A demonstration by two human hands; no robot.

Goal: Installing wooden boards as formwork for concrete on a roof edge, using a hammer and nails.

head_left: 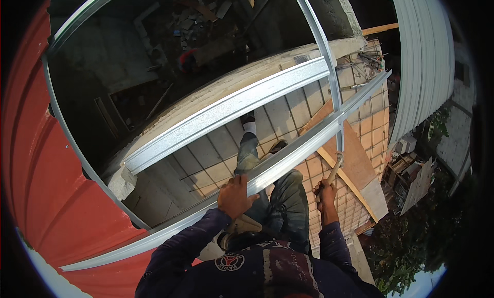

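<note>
Channel: I saw the long metal channel (280,173) slant from the red roofing sheet (46,195), near its lower left edge, to above the deck's (373,128) upper right edge.
Left hand (236,196): It lay over the channel, thumb spread; I judged the hold light, so a knock could have shifted the metal and cut bare fingers.
Right hand (325,192): It was curled around the hammer (334,171), whose head was at the cross rail's (334,87) lower end; contact I couldn't tell. A glancing blow could have bent that rail.
Footing: Rebar across the deck could have caught a shoe (278,146).
</note>
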